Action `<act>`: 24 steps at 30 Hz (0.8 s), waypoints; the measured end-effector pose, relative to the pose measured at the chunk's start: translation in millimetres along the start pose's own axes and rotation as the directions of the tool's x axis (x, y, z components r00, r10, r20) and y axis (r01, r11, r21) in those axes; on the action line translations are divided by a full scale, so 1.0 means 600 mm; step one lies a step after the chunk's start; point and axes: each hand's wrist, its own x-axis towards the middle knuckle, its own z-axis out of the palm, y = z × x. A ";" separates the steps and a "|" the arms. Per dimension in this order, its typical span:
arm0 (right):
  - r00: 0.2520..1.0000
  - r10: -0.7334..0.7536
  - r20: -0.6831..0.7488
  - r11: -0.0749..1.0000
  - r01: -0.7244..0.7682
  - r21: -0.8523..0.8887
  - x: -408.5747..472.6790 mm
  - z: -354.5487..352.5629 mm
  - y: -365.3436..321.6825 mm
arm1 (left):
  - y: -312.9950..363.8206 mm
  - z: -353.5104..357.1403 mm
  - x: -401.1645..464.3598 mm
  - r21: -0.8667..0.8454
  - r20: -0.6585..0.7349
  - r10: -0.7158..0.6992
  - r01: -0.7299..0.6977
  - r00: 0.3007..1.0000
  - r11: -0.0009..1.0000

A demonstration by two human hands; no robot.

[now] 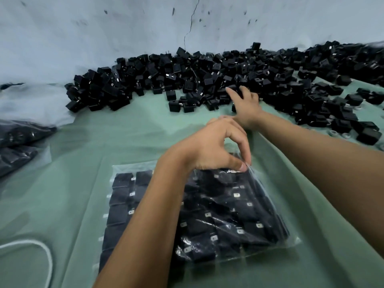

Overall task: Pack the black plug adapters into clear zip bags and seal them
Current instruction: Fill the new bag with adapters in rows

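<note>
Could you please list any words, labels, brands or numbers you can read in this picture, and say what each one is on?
None can be read.
Plug adapters in the clear zip bag: only blank metal tabs show, no print.
Loose adapter pile: any markings are too small and blurred.
Green table cover and wall: no writing.

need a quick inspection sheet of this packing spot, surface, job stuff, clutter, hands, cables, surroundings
surface: green table cover, wrinkled, smooth under the bag.
job's things: clear zip bag lies flat, filled with rows of black adapters; its top edge is pinched up. Loose adapter pile runs along the far edge.
clutter: filled bags stacked at the left edge; small round metal bits near the right of the pile.
grippers: left hand pinches the zip bag's top edge; right hand reaches into the pile, fingers curled onto adapters.
cables: white cord loops at the lower left.
surroundings: pale wall, scuffed, with a thin crack.
</note>
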 end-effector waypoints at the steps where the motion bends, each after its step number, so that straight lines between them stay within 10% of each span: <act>1: 1.000 -0.011 0.015 1.000 0.011 -0.012 0.012 0.005 -0.009 | -0.002 -0.001 0.001 0.002 0.001 0.007 -0.007 1.000 1.000; 11: 0.970 -0.179 -0.163 0.981 0.164 -0.100 -0.042 0.009 -0.026 | -0.002 -0.007 0.000 0.010 -0.012 0.043 -0.043 0.999 0.999; 17: 0.889 0.002 -0.457 0.958 0.130 0.257 -0.183 -0.020 0.017 | 0.004 -0.006 0.000 -0.015 -0.003 -0.037 0.037 0.999 0.999; 20: 0.953 0.147 -0.264 0.605 0.124 0.786 -0.242 -0.031 0.034 | 0.006 -0.002 0.002 -0.011 -0.001 -0.053 0.053 0.999 0.999; 24: 0.995 -0.021 -0.097 0.316 0.098 0.944 -0.291 -0.044 0.054 | 0.009 0.001 0.001 -0.019 -0.010 -0.043 0.042 0.999 0.999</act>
